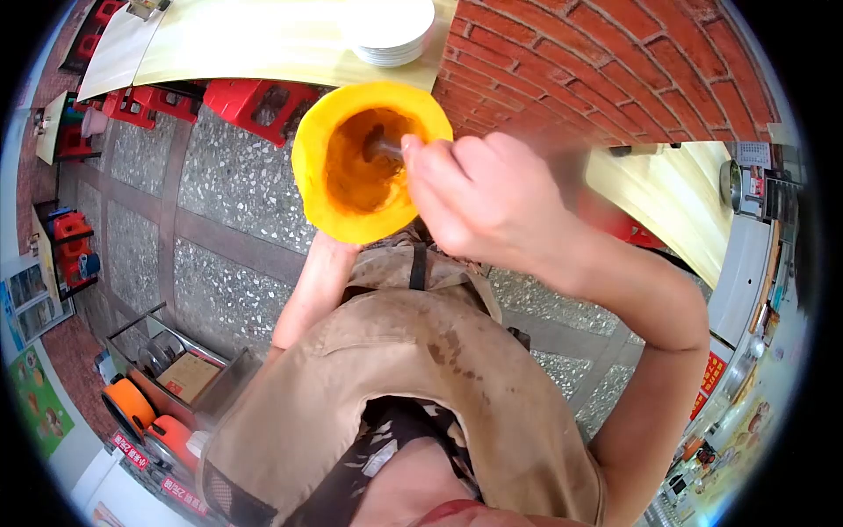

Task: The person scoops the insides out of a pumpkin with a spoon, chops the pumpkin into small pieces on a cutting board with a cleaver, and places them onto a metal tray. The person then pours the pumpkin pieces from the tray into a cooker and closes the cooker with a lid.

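A yellow pumpkin (313,158) with a wide round opening faces up toward me, its orange inside hollowed and wet-looking. From underneath, my left hand (337,245) holds it up; only the wrist and the heel of the hand show, and the fingers are hidden behind the pumpkin. My right hand (483,189) is closed around the handle of a spoon (379,147), which reaches into the hollow. The spoon's bowl is dark and partly blurred against the pumpkin flesh. My right knuckles are at the right rim of the opening.
Ahead is a pale table (255,44) bearing a stack of white plates (391,39), with red stools (255,107) beneath it. A brick wall (571,70) rises at front right, beside another table (663,202). A metal cart (189,378) stands at lower left.
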The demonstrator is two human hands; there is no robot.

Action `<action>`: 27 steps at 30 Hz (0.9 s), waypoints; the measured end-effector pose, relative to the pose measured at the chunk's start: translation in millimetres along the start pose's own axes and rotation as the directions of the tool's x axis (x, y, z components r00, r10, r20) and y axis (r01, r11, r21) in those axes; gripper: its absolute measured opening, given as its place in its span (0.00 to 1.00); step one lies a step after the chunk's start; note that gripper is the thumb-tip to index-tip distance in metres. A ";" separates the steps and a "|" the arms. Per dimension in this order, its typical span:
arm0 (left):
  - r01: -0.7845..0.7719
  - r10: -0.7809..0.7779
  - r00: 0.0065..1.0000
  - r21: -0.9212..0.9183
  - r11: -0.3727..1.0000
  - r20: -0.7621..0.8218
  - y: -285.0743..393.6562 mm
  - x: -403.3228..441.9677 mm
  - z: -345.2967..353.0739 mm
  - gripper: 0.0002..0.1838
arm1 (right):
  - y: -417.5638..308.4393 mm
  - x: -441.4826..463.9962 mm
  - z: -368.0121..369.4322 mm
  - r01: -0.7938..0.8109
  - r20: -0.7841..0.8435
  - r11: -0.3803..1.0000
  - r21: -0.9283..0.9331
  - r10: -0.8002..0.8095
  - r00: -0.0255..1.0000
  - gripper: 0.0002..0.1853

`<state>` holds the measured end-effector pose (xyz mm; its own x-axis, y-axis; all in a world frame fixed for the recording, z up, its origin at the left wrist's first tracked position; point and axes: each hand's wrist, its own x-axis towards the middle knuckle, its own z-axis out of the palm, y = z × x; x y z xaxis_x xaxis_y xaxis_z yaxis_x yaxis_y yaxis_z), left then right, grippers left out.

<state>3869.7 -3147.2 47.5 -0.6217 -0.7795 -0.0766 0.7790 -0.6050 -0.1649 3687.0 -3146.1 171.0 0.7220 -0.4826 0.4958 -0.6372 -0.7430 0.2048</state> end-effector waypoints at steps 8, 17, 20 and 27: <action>-0.097 0.086 0.994 0.160 0.982 0.072 14.5 5.2 -4.0 0.29 | 15.5 -14.4 -15.5 0.030 0.132 0.997 0.076 -0.040 0.990 0.09; -0.041 0.041 0.998 -0.004 0.999 0.038 35.2 -0.2 -12.7 0.32 | 7.3 -11.4 8.9 0.061 -0.125 0.986 0.155 -0.041 0.991 0.13; -0.029 0.009 0.993 0.174 0.984 0.119 32.2 5.8 16.2 0.28 | 19.3 -20.2 0.4 0.010 -0.095 0.989 0.149 0.005 0.996 0.09; -0.092 0.041 0.991 0.440 0.893 0.124 40.5 28.7 29.8 0.25 | 13.9 -14.2 14.6 -0.187 -0.172 0.980 -0.062 0.174 0.970 0.02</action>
<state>3885.9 -3198.9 67.9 -0.5743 -0.8177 0.0397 0.7891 -0.5400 0.2928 3671.8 -3156.4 154.5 0.5428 -0.5176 0.6614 -0.7764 -0.6095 0.1602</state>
